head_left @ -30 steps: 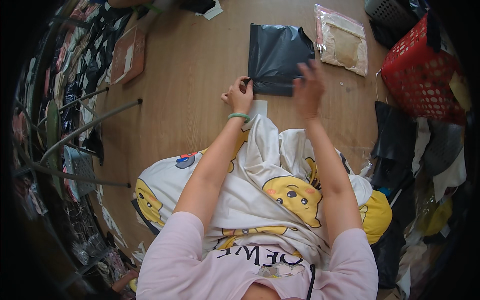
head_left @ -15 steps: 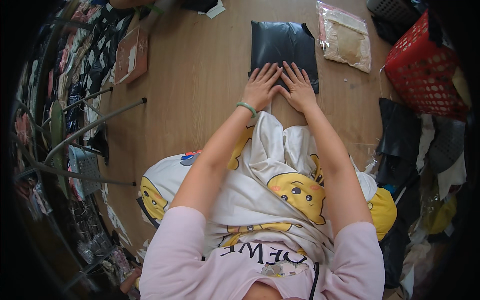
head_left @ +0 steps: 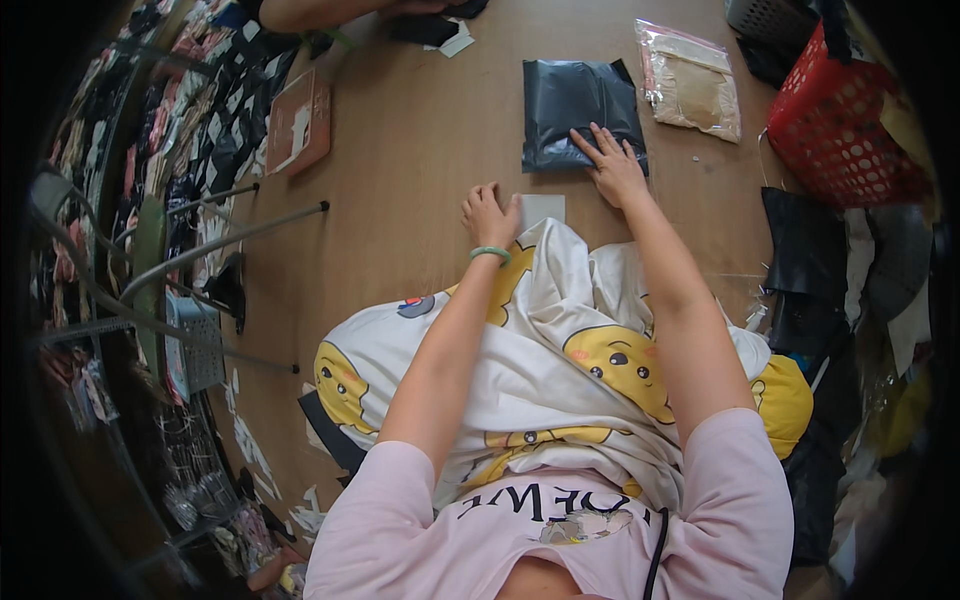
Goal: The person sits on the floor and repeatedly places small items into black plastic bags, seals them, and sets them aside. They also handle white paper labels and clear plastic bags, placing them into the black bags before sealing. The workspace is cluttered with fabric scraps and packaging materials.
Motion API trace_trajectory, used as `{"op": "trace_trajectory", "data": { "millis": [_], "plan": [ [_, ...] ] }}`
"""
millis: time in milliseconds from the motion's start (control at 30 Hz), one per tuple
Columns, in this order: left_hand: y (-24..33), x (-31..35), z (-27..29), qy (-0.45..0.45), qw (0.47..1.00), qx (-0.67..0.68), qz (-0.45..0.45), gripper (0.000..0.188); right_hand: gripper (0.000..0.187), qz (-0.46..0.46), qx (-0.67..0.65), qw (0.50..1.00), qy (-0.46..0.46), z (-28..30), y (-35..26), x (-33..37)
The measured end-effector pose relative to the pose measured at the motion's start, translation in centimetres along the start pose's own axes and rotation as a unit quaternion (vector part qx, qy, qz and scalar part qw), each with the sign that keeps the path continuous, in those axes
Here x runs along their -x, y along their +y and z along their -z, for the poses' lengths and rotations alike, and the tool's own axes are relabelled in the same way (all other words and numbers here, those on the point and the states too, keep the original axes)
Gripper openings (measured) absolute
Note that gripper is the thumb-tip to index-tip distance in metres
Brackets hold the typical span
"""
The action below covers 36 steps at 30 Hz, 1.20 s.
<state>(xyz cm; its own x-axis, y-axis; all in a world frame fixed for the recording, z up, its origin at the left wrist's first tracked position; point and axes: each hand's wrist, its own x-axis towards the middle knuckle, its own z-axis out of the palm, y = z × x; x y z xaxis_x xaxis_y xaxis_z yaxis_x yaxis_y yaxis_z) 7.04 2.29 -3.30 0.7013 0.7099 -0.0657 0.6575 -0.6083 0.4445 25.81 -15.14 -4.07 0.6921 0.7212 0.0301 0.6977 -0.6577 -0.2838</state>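
Observation:
A black plastic mailer bag (head_left: 570, 110) lies on the wood-look floor in front of me. My right hand (head_left: 613, 165) rests on its lower right part with the fingers spread. Nearer to me and to the left, my left hand (head_left: 488, 215) is low over the floor, its fingers loosely bent and the thumb apart from them. A green bangle circles that wrist. Beside the left thumb a small white sheet (head_left: 543, 207) lies flat, its near part covered by the cloth on my lap; whether the thumb touches it I cannot tell.
A clear bag with beige cloth (head_left: 690, 85) lies right of the mailer. The red basket (head_left: 840, 125) and black bags (head_left: 808, 240) stand farther right. At left are a pink box (head_left: 300, 125), metal legs (head_left: 230, 245) and packed shelves. Another person's arm (head_left: 320, 12) reaches in at the top.
My left hand has left the mailer bag and come back toward me, beside the white sheet. My right hand has stayed on the bag, now toward its right side.

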Motion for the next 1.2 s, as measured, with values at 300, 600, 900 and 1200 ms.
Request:
{"op": "trace_trajectory", "data": {
  "millis": [300, 600, 900, 1200],
  "plan": [
    [-1.7, -0.1, -2.2, 0.002, 0.998, 0.042, 0.045, 0.046, 0.062, 0.141, -0.064, 0.987, 0.04, 10.6, -6.3, 12.0],
    [0.8, -1.4, 0.8, -0.087, 0.986, -0.078, -0.121, 0.046, 0.058, 0.052, -0.194, 0.979, -0.036, 8.7, -5.7, 18.3],
    [-2.4, -3.3, 3.3, 0.071, 0.978, 0.197, 0.003, 0.054, 0.06, -0.038, -0.156, 0.983, -0.09, 2.5, -6.2, 12.5],
    [7.8, 10.3, 16.8, 0.01, 0.884, 0.198, -0.424, 0.02, 0.063, -0.139, -0.805, 0.569, -0.09, 14.2, -10.3, 16.0]
  ]
}}
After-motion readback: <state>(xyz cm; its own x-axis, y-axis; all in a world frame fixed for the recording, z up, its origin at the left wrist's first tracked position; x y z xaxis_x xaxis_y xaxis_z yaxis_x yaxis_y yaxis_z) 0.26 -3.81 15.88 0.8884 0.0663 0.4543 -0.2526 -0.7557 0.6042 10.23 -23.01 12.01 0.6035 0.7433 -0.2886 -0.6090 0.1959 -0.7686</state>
